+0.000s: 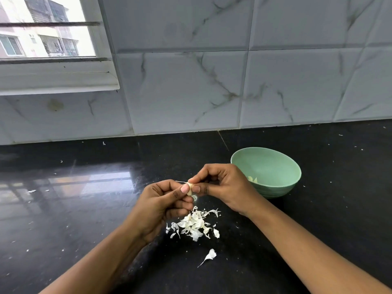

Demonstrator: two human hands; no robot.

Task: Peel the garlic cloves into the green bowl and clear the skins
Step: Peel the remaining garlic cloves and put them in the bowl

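Observation:
A small pale garlic clove (189,190) is held between both hands above the black counter. My left hand (165,205) grips it from the left with thumb and curled fingers. My right hand (220,184) pinches its top, where a thin strip of skin sticks out to the left. Directly below lies a pile of white garlic skins (194,224), with one loose skin (210,256) nearer me. The green bowl (275,164) stands just right of my right hand, with peeled clove pieces (252,179) showing inside it.
The glossy black counter (84,209) carries small white skin flecks. A marble-tiled wall (233,81) rises behind it. A window with a white sill (57,77) is at the upper left.

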